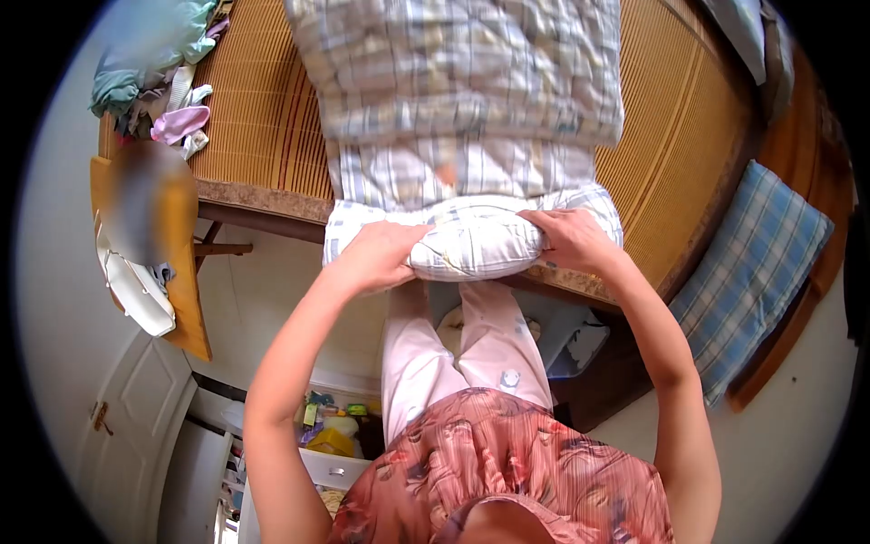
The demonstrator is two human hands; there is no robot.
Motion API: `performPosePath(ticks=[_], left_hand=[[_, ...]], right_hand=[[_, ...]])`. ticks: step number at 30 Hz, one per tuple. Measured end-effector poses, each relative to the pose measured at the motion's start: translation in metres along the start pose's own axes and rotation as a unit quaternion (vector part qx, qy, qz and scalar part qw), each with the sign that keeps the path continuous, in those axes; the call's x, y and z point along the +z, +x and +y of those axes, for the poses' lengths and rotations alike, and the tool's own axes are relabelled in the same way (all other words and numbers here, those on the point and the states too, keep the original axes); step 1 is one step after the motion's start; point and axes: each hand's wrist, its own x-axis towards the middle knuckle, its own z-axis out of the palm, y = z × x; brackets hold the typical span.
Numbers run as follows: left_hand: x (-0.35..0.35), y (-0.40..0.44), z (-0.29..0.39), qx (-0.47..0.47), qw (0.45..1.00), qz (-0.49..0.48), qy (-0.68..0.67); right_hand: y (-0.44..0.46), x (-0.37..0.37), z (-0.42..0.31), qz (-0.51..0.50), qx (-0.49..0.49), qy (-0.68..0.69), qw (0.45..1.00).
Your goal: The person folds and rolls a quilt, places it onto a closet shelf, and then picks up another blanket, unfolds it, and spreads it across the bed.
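Note:
A white, blue and beige plaid quilt [462, 72] lies across the bamboo mat [258, 118] of the bed, its near part layered and its near edge bunched into a thick roll at the bed's front. My left hand [376, 258] grips the left part of this roll, thumb toward the middle. On the other side, my right hand [577, 240] is closed round the roll as well, with the thumb on top. Between them the fabric bulges over the bed edge. The undersides of both hands' fingers are partly hidden.
A heap of clothes [172, 91] lies at the bed's far left. Beside it stands a wooden chair [192, 308] with a white bag [136, 288]. To the right, a blue plaid cushion [752, 272] rests on wooden furniture. A drawer [335, 470] and a door [127, 426] are lower left.

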Motion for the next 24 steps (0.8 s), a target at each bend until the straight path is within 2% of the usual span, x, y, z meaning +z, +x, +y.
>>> performPosePath(ticks=[2, 4, 5, 6, 8, 9, 12, 13, 16, 17, 20, 21, 22, 24], left_hand=[[-0.014, 0.007, -0.003, -0.085, 0.989, -0.118, -0.030], [-0.023, 0.016, -0.020, -0.109, 0.984, -0.115, -0.083], [-0.028, 0.021, -0.030, -0.081, 0.986, -0.088, -0.117], [-0.037, 0.026, -0.031, -0.083, 0.990, -0.065, -0.096], [-0.047, 0.030, -0.030, -0.082, 0.996, 0.025, 0.012], [-0.053, 0.034, -0.025, -0.057, 0.995, 0.047, 0.065], [-0.050, 0.060, -0.013, 0.017, 0.981, 0.190, 0.031], [-0.047, 0.073, -0.010, 0.032, 0.975, 0.209, 0.071], [-0.034, 0.123, -0.002, 0.029, 0.935, 0.212, 0.284], [-0.026, 0.138, -0.015, -0.012, 0.945, 0.175, 0.276], [-0.021, 0.169, -0.026, -0.097, 0.912, 0.133, 0.377], [-0.025, 0.173, -0.024, -0.056, 0.865, 0.220, 0.448], [-0.031, 0.172, -0.026, -0.028, 0.877, 0.243, 0.414], [-0.058, 0.171, -0.031, -0.044, 0.947, 0.223, 0.226]], right_hand=[[-0.005, -0.005, 0.001, 0.011, 0.023, 0.077, 0.997], [-0.001, 0.001, -0.005, 0.158, -0.004, 0.028, 0.987], [0.002, 0.003, -0.007, 0.231, -0.016, 0.001, 0.973], [0.006, 0.015, -0.004, 0.256, -0.025, -0.044, 0.965], [0.016, 0.019, -0.034, 0.242, -0.040, -0.082, 0.966], [0.022, 0.024, -0.044, 0.240, -0.031, -0.053, 0.969], [0.046, 0.038, -0.038, 0.236, -0.008, -0.037, 0.971], [0.054, 0.043, -0.031, 0.247, -0.006, -0.029, 0.969], [0.060, 0.051, -0.021, 0.263, 0.001, -0.022, 0.965], [0.057, 0.052, -0.021, 0.255, -0.005, -0.011, 0.967], [0.050, 0.059, -0.021, 0.264, -0.015, 0.007, 0.964], [0.053, 0.057, -0.022, 0.256, -0.008, -0.015, 0.967], [0.055, 0.055, -0.021, 0.246, 0.001, -0.032, 0.969], [0.067, 0.047, -0.015, 0.264, 0.004, -0.022, 0.964]])
